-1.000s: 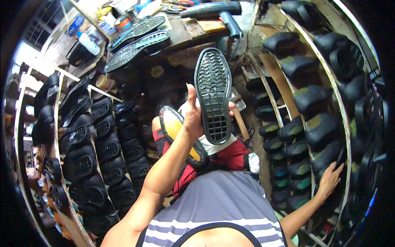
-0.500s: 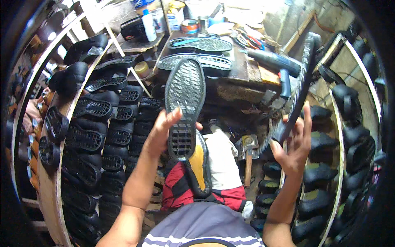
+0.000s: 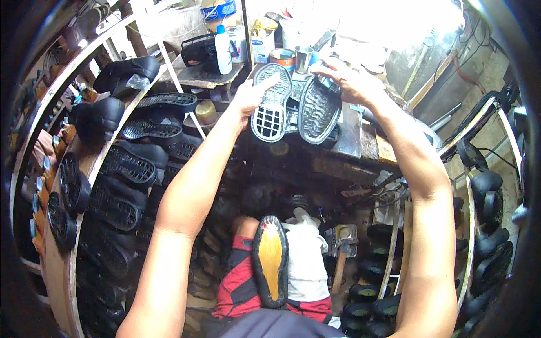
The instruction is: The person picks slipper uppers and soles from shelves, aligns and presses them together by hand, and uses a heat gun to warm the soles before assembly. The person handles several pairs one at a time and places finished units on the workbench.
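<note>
Both arms reach forward to the workbench. My left hand (image 3: 251, 100) is closed on the side of a black shoe sole (image 3: 269, 119), thumb across its upper face; the lower half shows an open grid. Close beside it, a second black sole (image 3: 319, 115) with a zigzag pattern stands tilted, its top end gripped by my right hand (image 3: 346, 83). The right fingertips curl over that end and are partly washed out by glare. On my lap lies a black shoe (image 3: 271, 260), bottom up, with a yellow-tan underside.
Racks of black shoes and soles (image 3: 132, 163) stand on the left, with more shoes (image 3: 487, 191) on the right. At the back are a white bottle (image 3: 223, 52), an orange-banded can (image 3: 282, 57) and a metal cup (image 3: 303, 59). A hammer (image 3: 340, 265) is right of my legs.
Both hands have moved forward and up with the soles, from above my lap and the right side to the bench. The soles are now side by side, and the lap shoe shows whole.
</note>
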Available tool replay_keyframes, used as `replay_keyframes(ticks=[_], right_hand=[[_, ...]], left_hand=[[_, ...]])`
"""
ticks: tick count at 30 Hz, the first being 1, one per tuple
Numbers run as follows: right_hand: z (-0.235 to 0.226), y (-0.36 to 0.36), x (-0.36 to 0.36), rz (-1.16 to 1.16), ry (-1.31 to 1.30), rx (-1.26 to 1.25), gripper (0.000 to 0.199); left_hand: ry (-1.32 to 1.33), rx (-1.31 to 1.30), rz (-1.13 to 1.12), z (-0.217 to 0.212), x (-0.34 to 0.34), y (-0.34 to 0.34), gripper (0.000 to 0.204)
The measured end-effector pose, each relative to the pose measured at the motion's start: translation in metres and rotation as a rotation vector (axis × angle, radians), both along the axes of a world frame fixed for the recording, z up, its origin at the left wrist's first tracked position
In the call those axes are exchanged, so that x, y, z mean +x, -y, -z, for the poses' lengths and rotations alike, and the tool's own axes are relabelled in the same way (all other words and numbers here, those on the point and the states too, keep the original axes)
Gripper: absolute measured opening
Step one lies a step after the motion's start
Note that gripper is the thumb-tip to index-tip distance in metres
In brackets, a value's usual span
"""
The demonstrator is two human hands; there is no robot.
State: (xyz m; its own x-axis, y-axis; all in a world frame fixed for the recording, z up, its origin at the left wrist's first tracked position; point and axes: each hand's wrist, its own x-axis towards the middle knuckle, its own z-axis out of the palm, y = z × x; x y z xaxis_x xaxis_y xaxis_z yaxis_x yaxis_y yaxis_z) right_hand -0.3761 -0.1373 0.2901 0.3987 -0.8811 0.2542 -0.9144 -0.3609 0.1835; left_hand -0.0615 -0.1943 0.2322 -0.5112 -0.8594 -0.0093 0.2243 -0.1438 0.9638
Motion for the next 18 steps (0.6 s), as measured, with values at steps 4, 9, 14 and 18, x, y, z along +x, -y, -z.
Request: replay_keyframes(ticks=[4,9,14,18], right_hand=[[0.025,0.035,-0.004,-0.098,-0.07,0.044,0.105],[0.037,0.031,0.011,-0.093,-0.108,-0.219,0.094],[0.06,-0.087,0.055,-0.11,0.51,-0.548,0.048],[0.125,-0.232,0.11,-0.066,0.945,-0.319,0.038]], left_hand=[[-0.012,-0.014,-0.068,0.01,-0.027,0.026,0.047],[0.669,-0.423,-0.35,0.004,-0.015,0.027,0.061],[0.312,-0.956,-0.511,0.025,0.046,-0.06,0.057],[0.501,-0.689,-0.415,0.09,0.113,-0.194,0.041]])
